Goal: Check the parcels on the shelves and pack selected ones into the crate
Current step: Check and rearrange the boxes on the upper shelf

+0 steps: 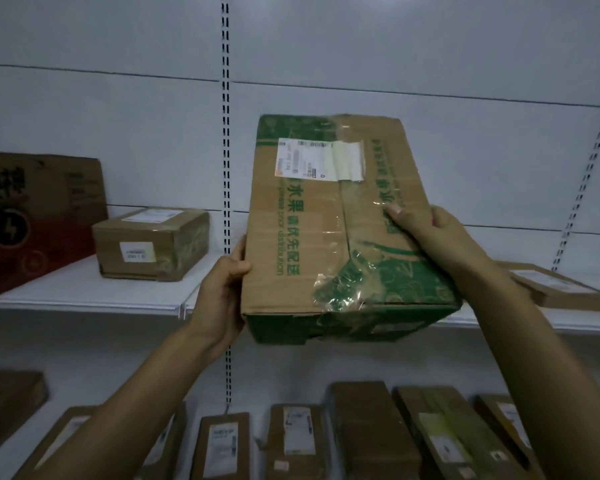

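Both hands are on it now: a long green-and-brown carton [340, 223], lifted clear in front of the upper shelf [94, 292], tilted so its label [309, 157] faces the camera. The left hand [222, 292] clamps the near left edge, thumb on the top face, fingers curled underneath. The right hand [440, 237] wraps the right side, thumb pressed flat on the taped top.

How will it handle? Judging by the dented near corner and wrinkled tape, the cardboard is soft and tired (not a box to squeeze hard). It looks bulky rather than dense, though the weight cannot be read from here. The glossy tape could be slick under a thumb, so the bare cardboard edges and the underside are the safer places to take hold, one hand each side as now.

Other parcels wait: a small taped box [153, 244] on the same shelf, a flat one [561, 289] at right. No crate in view.
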Available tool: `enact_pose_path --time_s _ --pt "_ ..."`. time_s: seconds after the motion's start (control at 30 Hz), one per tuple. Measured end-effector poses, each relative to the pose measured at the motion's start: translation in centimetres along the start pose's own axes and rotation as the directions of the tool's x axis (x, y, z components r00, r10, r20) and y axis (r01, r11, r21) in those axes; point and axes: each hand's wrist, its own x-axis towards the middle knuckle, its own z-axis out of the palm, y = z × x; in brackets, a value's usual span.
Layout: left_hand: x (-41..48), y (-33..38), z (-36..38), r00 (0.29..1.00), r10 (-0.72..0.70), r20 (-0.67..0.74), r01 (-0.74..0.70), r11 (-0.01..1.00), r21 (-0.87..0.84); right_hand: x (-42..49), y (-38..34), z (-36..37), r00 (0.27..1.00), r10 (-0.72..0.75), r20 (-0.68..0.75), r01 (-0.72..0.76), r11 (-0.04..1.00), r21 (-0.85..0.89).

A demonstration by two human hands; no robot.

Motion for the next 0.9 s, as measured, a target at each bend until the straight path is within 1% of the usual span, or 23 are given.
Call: enact_pose_path --time_s 0.07,0.13,0.2,0.23,0.3,0.37,0.43,0.57,0.6,0.67,0.7,0.73,0.77,0.8,0.83,0.87,0.9 --pt "-2.3 0.7 0.1 1.0 -0.025 -0.012 0.025 1.0 0.018 -2.9 1.0 0.5 1.0 0.001 0.01 -0.001 1.0 0.029" --pt "-4.3 1.2 0.0 0.997 -0.073 -0.008 0.074 0.996 0.046 -5.9 2.2 1.4 0.999 -0.015 -0.032 0.017 0.998 0.057" --pt "-6.1 1.7 -0.4 0.994 -0.113 -0.012 0.114 0.991 0.072 -9.2 3.8 2.7 0.991 -0.117 -0.056 0.122 0.989 0.08" --pt "-7.0 1.6 -0.9 0.992 -0.116 -0.042 0.119 0.989 0.088 -10.6 4.6 3.3 0.985 -0.155 -0.071 0.162 0.981 0.109" --pt "-9.1 1.3 -1.5 0.988 -0.115 -0.105 0.129 0.983 0.132 -13.0 6.0 4.3 0.984 -0.149 -0.101 0.167 0.964 0.206" --pt "-10.9 1.1 -1.9 0.98 -0.083 -0.184 0.119 0.973 0.196 -14.1 7.0 5.1 0.986 -0.109 -0.126 0.141 0.948 0.286" --pt "-12.0 1.4 -2.2 0.977 -0.027 -0.214 0.083 0.962 0.259 -14.8 6.8 5.7 0.991 -0.08 -0.107 0.11 0.942 0.317" --pt "-13.2 3.9 -2.0 0.975 0.102 -0.199 -0.021 0.928 0.372 -15.3 5.3 7.0 0.994 -0.069 -0.088 0.096 0.933 0.347" --pt "-13.5 4.4 -2.0 0.975 0.119 -0.186 -0.034 0.912 0.409 -15.2 5.0 7.2 0.997 -0.04 -0.065 0.061 0.924 0.377" --pt "-14.2 5.3 -2.3 0.978 0.141 -0.151 -0.044 0.857 0.513 -15.2 4.2 7.8 0.999 0.035 -0.001 -0.03 0.863 0.504" --pt "-14.4 5.6 -2.5 0.981 0.146 -0.131 -0.046 0.82 0.571 -15.2 4.0 8.2 0.998 0.062 0.013 -0.059 0.83 0.555" --pt "-14.6 6.1 -2.5 0.984 0.15 -0.101 -0.048 0.755 0.655 -15.2 3.9 8.7 0.996 0.094 0.008 -0.08 0.803 0.59" --pt "-14.7 6.6 -2.2 0.987 0.15 -0.058 -0.055 0.653 0.755 -15.0 4.1 9.2 0.989 0.146 -0.009 -0.109 0.78 0.617" --pt "-15.0 7.1 -1.5 0.989 0.145 -0.01 -0.067 0.513 0.856 -14.8 4.4 9.8 0.977 0.214 -0.007 -0.161 0.755 0.636" --pt "-15.4 7.3 -0.6 0.99 0.135 0.04 -0.086 0.353 0.932 -14.7 4.3 10.4 0.961 0.278 -0.002 -0.21 0.732 0.648" --pt "-15.9 7.5 0.8 0.988 0.125 0.088 -0.109 0.177 0.978 -14.4 4.6 10.9 0.942 0.334 0.011 -0.263 0.722 0.64" --pt "-16.4 7.6 2.4 0.985 0.123 0.122 -0.125 0.021 0.992 -14.3 4.7 11.5 0.931 0.36 0.058 -0.312 0.703 0.639"
